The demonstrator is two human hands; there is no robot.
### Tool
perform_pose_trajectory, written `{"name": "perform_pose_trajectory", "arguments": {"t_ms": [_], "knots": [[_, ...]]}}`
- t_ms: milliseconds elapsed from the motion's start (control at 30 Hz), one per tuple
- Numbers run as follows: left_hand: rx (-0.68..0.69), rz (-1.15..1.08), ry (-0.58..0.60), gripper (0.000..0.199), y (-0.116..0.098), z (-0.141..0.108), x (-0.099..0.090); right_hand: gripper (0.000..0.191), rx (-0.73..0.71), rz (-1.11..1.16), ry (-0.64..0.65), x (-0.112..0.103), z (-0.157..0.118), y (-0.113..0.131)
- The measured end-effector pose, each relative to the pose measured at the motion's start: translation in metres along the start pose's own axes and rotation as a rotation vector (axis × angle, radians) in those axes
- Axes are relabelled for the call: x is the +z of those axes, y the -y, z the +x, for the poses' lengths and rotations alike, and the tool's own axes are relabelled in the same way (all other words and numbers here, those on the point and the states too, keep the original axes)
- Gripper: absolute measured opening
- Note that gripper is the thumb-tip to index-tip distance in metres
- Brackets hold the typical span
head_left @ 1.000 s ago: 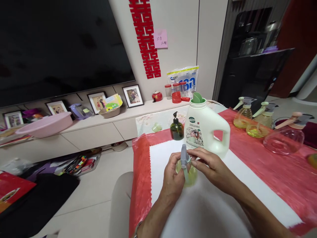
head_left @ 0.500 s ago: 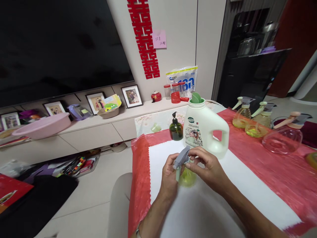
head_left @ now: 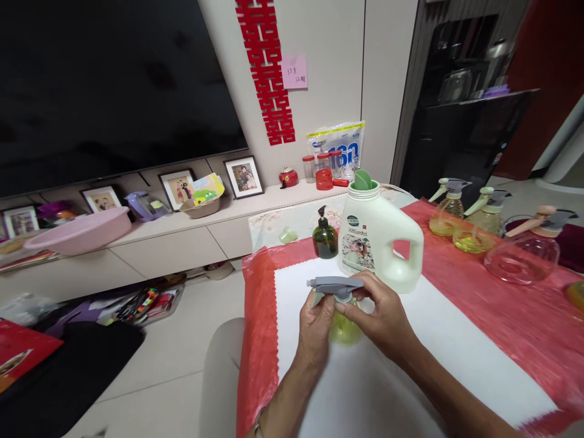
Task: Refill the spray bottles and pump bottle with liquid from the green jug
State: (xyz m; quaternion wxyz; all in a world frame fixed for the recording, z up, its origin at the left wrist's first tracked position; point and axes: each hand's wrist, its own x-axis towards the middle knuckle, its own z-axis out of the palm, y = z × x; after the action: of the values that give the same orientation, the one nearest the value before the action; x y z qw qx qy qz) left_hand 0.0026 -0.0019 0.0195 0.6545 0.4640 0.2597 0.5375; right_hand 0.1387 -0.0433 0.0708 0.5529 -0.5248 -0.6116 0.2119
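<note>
The left hand [head_left: 314,331] is closed round the trigger side of the sprayer [head_left: 335,285]; the right hand [head_left: 387,316] pinches its collar. The bottle [head_left: 345,330], holding yellow liquid, is below, over the cloth [head_left: 456,322], near the jug [head_left: 365,222]. An uneven twist could cross the thread and cause leaks; pressure on the trigger could squirt liquid; sideways force could tip the bottle.

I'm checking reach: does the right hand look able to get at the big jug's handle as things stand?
Probably yes, once the right hand lets go of the spray bottle; the jug stands just beyond it, and nothing seems to block its handle.
</note>
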Motion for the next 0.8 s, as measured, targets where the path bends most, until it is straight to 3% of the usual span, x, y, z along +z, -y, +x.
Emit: {"name": "perform_pose_trajectory", "arguments": {"t_ms": [200,800], "knots": [[-0.028,-0.058,0.012,0.043,-0.0032,-0.0027,0.0022,0.028,0.086,0.044,0.017,0.003,-0.0014,-0.0034],[-0.017,0.033,-0.07,0.048,-0.0044,-0.0038,0.0048,0.026,-0.068,-0.047,0.021,-0.0044,0.0024,0.0009]]}}
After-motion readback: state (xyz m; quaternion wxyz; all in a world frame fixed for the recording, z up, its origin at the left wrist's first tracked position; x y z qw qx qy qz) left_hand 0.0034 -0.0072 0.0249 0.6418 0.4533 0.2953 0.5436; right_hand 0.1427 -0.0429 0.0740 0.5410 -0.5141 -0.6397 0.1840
